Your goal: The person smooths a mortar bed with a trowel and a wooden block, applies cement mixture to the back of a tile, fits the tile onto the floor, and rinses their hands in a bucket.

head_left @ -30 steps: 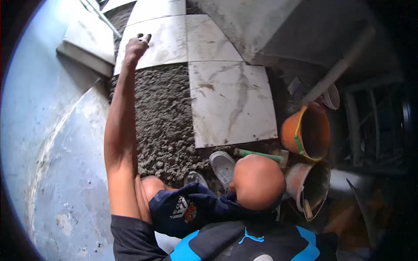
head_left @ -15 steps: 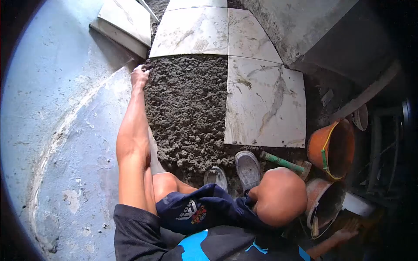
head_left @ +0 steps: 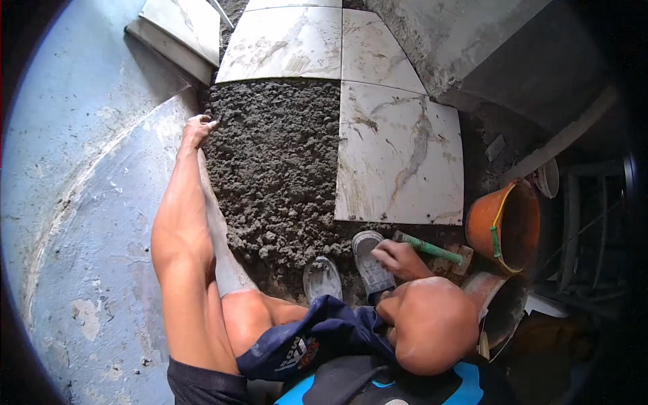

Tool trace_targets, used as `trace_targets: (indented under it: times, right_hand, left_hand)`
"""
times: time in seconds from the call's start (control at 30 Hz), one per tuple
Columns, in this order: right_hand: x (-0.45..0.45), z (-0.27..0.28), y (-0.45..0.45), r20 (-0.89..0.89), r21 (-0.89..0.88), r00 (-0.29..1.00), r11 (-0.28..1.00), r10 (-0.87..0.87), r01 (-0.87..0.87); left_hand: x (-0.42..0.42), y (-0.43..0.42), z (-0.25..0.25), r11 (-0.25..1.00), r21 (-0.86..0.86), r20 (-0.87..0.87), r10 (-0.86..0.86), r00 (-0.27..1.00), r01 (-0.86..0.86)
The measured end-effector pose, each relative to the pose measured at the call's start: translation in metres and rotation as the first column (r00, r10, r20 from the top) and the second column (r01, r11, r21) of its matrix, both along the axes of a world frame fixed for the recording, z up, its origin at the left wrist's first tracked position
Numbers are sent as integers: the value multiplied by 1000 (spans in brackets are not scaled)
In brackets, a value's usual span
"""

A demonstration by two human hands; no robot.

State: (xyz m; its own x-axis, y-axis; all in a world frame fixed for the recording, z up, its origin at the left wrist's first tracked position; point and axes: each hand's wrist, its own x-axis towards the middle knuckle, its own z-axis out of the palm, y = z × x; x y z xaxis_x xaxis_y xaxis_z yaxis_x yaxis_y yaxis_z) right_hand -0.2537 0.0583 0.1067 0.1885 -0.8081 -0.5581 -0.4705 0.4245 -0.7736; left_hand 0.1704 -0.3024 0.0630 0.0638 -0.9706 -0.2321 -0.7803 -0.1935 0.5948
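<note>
My left hand (head_left: pixel 198 129) rests at the left edge of a bed of loose grey mortar (head_left: pixel 273 162), beside the blue wall. Its fingers are loosely bent and apart, with nothing visible in them. Bare of any visible object, my right hand (head_left: pixel 397 260) is over my right shoe (head_left: pixel 370 260), fingers slightly curled. Just beyond it lies a green cylindrical tool or handle (head_left: pixel 428 248). A marbled white tile (head_left: pixel 398 162) borders the mortar on the right, and another tile (head_left: pixel 283 44) lies along its far side.
Tile pieces (head_left: pixel 182 30) lean against the blue wall (head_left: pixel 88 202) at upper left. On the right stand an orange bucket (head_left: pixel 480 219) with a yellow rim and a second, dirty bucket (head_left: pixel 472 290). A rough grey wall (head_left: pixel 466 40) rises at upper right.
My right hand has come from the lower right, beside the buckets, to above my right shoe. My left hand has slid slightly back along the mortar edge. The view has shifted a little.
</note>
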Motion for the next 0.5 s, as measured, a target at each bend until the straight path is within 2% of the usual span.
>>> trace_targets:
  times: [0.03,0.1,0.13,0.17,0.23,0.27,0.3,0.37,0.43,0.47,0.5]
  right_hand:
    - [6,-5,-1,-1,-2,1000,1000,-4,4]
    - [15,-21,0,-28,-2,943,943,332,-332]
    - [17,-27,1,-26,102,907,904,420,-415]
    - [17,-35,5,-17,107,903,899,429,-425]
    - [22,-50,13,-117,88,822,831,557,-550]
    - [28,-44,9,-116,140,872,877,476,-460]
    - [31,-47,5,-103,135,866,869,490,-476]
    - [33,-52,-2,-55,306,914,878,403,-368]
    - [32,-62,0,8,84,928,924,373,-372]
    - [29,-64,4,86,81,949,947,304,-311]
    - [24,-68,8,165,83,958,964,235,-251]
  left_hand:
    - [2,-1,-2,1000,19,-14,7,1000,-7]
    - [4,-1,-2,996,82,-60,28,998,-23]
    - [5,-1,-3,990,131,-99,56,994,-43]
    - [9,1,-3,981,183,-131,93,987,-68]
    - [16,5,-4,991,125,-33,58,998,-53]
    - [20,4,-7,991,123,-12,47,999,-46]
    - [22,7,-7,992,118,8,37,999,-38]
    - [24,12,-6,975,209,-97,102,990,-80]
    - [35,7,-21,998,52,65,-37,997,34]
    - [32,8,-22,998,15,99,-60,993,59]
    - [23,15,-11,991,119,-147,-40,988,58]
